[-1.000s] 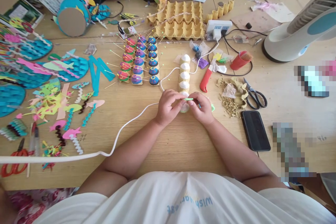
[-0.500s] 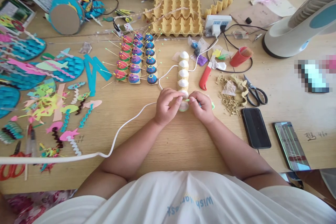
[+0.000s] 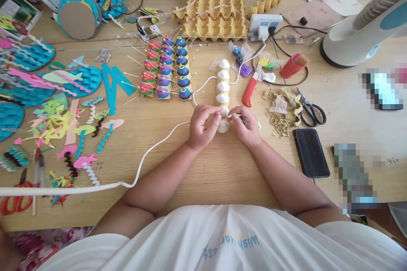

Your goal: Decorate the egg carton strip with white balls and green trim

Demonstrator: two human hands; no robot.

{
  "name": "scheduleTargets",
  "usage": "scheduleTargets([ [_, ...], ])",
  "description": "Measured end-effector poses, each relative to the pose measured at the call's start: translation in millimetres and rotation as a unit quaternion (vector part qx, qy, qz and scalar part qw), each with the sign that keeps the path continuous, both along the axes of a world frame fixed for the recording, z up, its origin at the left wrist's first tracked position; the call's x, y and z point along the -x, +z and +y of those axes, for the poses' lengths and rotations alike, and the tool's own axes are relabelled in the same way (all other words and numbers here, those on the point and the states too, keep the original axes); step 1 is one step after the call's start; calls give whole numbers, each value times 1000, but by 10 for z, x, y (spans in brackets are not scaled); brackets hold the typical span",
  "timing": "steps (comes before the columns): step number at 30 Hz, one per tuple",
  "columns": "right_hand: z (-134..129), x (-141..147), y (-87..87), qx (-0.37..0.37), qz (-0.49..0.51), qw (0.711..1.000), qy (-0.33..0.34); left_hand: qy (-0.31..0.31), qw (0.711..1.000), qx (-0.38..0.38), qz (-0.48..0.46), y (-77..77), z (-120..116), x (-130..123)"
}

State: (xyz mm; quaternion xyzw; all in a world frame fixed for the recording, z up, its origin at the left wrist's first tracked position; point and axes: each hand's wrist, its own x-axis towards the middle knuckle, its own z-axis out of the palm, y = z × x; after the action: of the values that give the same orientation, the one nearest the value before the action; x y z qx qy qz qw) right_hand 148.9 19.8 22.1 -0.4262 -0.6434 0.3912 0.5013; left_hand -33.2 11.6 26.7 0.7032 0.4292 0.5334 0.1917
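Observation:
A strip of egg-carton cups topped with white mounds (image 3: 223,87) runs away from me at the middle of the table. My left hand (image 3: 205,126) is at the near end of the strip, its thumb and forefinger close together on the white mound there; whether it pinches anything is too small to tell. On the strip's right side, my right hand (image 3: 246,125) has its fingers closed on a thin green tool, whose tip points toward the same mound. A small round clear container (image 3: 223,126) lies between the hands, below the strip.
Decorated cup strips (image 3: 163,67) with pins stand left of the white strip. A red knife (image 3: 249,92), scissors (image 3: 311,110), dark phone (image 3: 310,152) and red cup (image 3: 294,66) lie right. A white cable (image 3: 149,148) crosses the left side.
The view has shifted slightly. The green tool in my right hand shows more clearly and lies at a different angle; my left hand has hardly moved.

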Motion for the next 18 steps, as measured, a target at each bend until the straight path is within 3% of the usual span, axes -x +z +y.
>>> scheduleTargets([
  [6,31,-15,18,-15,-34,999,6,-2,1000,-3,17,7,5,-8],
  [12,57,23,-36,-13,13,999,-39,-10,1000,-9,-22,-1,3,-4],
  [18,28,-6,13,-3,0,1000,1,-8,1000,-6,-25,-4,1,-4],
])
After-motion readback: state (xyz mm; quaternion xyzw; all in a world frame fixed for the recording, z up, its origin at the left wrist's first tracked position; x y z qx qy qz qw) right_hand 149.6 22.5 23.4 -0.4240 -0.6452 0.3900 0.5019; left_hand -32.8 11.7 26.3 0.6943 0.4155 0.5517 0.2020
